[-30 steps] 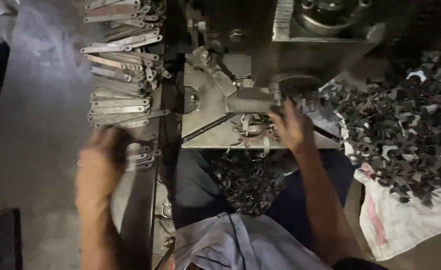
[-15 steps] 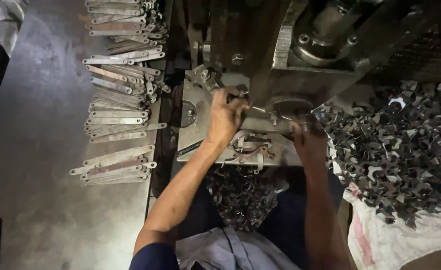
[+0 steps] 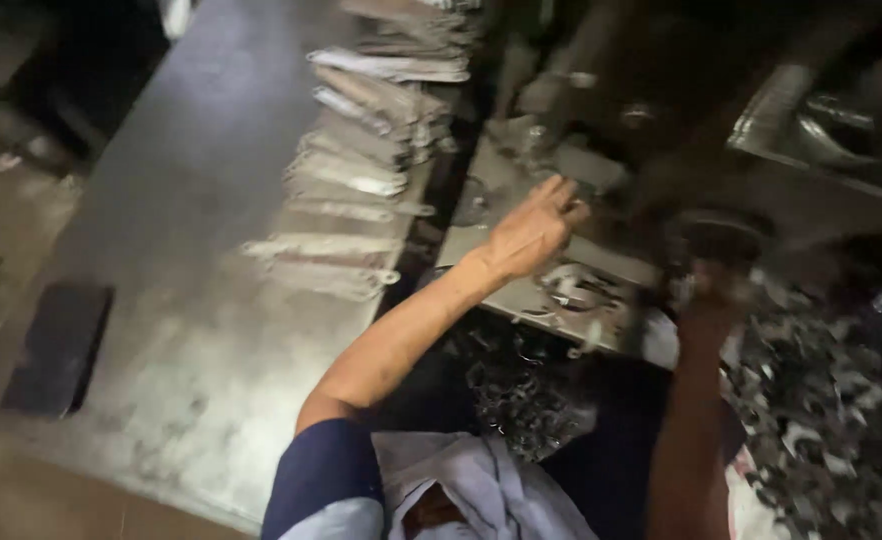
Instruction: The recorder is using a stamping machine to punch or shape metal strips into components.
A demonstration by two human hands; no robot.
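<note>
Grey metal tabletop [image 3: 191, 330] left of left hand [image 3: 533, 232]. Heap of dark stamped metal pieces [image 3: 831, 400] below right hand [image 3: 718, 290]. Rows of flat silver metal strips [image 3: 351, 190] left of left hand. Left hand fingers curled together on pale steel press plate [image 3: 521, 290]; any grasped item hidden. Right hand blurred; grip indeterminable.

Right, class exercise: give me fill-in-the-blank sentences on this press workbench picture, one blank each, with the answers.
1. The left hand rests on the machine's metal ____.
2. The flat metal strips lie in a row to the ____ of that hand.
3. The pile of small dark metal pieces lies beside the ____ hand.

Missing words: plate; left; right
</note>
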